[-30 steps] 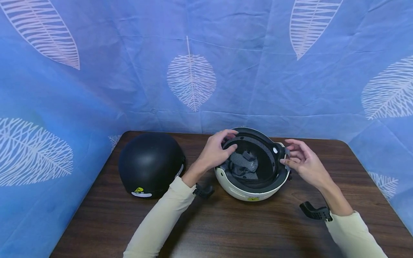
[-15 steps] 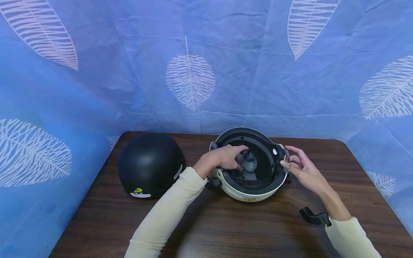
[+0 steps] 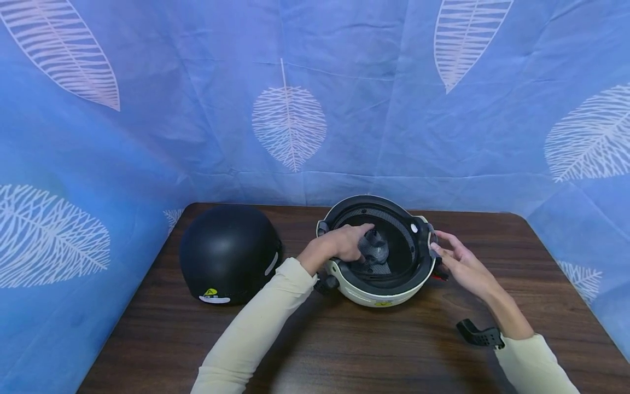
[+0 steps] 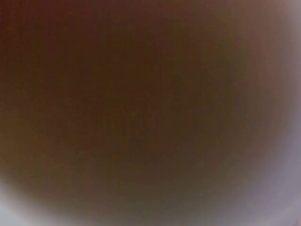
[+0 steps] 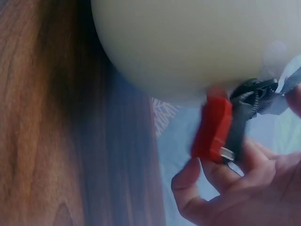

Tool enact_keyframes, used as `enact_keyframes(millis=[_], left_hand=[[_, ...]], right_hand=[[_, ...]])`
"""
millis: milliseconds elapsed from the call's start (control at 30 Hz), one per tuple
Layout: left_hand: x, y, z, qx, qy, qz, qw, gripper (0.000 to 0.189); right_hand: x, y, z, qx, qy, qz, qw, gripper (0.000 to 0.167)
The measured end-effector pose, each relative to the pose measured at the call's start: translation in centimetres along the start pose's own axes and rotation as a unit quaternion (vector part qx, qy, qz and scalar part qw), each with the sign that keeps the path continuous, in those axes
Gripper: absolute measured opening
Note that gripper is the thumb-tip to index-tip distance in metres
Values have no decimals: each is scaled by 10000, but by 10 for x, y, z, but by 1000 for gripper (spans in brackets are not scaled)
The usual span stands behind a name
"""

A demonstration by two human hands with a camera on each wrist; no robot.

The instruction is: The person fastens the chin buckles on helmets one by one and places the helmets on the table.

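A cream-white helmet [image 3: 364, 297] lies upside down on the table, its black lining facing up. Over its left rim reaches my left hand [image 3: 342, 241], index finger stretched out above the grey mesh padding [image 3: 376, 249] inside. Its lower fingers are partly hidden. At the right rim my right hand [image 3: 465, 268] pinches the grey chin strap [image 5: 270, 106]. From that strap hangs a red and black buckle [image 5: 214, 129], beside my curled fingers in the right wrist view. Only a dark blur fills the left wrist view.
A matte black helmet [image 3: 228, 251] sits dome up to the left, close to my left forearm. Dark wood shows on the table [image 3: 384, 350]. Behind it hangs a blue cloth [image 3: 344, 126] with white leaf prints.
My left hand has gone from above the left rim down into the white helmet. The helmet has shifted slightly left. My right hand stays at the right rim, and the red buckle now shows.
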State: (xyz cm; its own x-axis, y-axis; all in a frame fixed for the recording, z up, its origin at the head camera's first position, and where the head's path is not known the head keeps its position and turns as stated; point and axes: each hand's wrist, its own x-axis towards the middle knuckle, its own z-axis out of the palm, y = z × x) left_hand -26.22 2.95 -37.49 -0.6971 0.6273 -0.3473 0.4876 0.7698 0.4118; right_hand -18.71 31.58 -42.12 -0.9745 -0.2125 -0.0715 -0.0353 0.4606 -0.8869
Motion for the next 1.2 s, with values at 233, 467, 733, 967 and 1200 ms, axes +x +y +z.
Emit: enact_keyframes(millis=[233,467,733,967,1200], left_hand=[[1,-4,0,-409,340,417,9977,74],[-2,-11,0,-1261,791,772,9858,78],[-4,-13,-4,-2470,1854,882,9470,66],[-10,-8,-11,-3371,2525,561,9052,53],[-22,-9,-22,-4021,2217,851,8843,32]], right_hand=[[-6,0,-6,-120,-61,-72,9999,53],[-11,-4,-19,215,-34,-681,9974,42],[-14,-21,-34,675,144,-1295,9892,57],[-13,-38,-42,607,197,-1567,9856,65],[-4,-53,-46,1709,-279,-2584,9504,53]])
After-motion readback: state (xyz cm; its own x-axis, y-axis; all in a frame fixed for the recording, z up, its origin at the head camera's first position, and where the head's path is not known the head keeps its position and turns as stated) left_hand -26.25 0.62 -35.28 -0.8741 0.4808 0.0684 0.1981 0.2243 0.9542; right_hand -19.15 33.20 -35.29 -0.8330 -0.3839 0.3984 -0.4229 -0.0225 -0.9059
